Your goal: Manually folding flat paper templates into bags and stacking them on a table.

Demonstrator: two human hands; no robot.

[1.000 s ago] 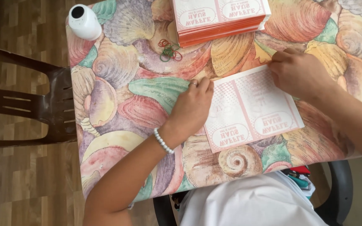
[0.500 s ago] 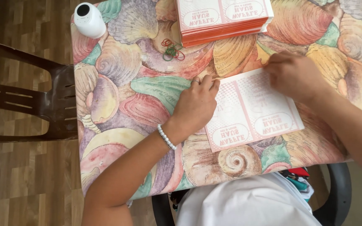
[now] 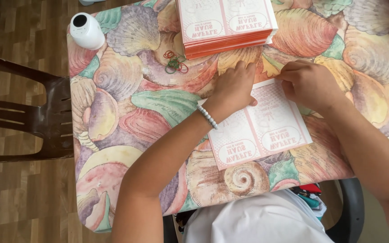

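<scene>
Head view: a flat pink-and-white printed cardboard sheet (image 3: 260,130) lies on the surface (image 3: 127,112), which is covered by a cloth with a pastel seashell pattern; the sheet's far edge sits directly under both hands, its near half extending toward the person. The sheet is unfolded, roughly square, with dotted pink panels and two oval labels along the near edge. The left hand (image 3: 235,85), with a white bead bracelet (image 3: 207,117) at the wrist, presses its fingers down at the sheet's far left corner, grip flat rather than closed. The right hand (image 3: 309,83) has its fingers curled, pinching the far right edge of the sheet. Beyond the hands lies a stack of like pink cardboard sheets (image 3: 226,24); just left of it, a small heap of coloured rubber bands (image 3: 175,62); at the far left corner, a white round device (image 3: 86,30). A brown plastic chair (image 3: 37,119) stands to the left.
</scene>
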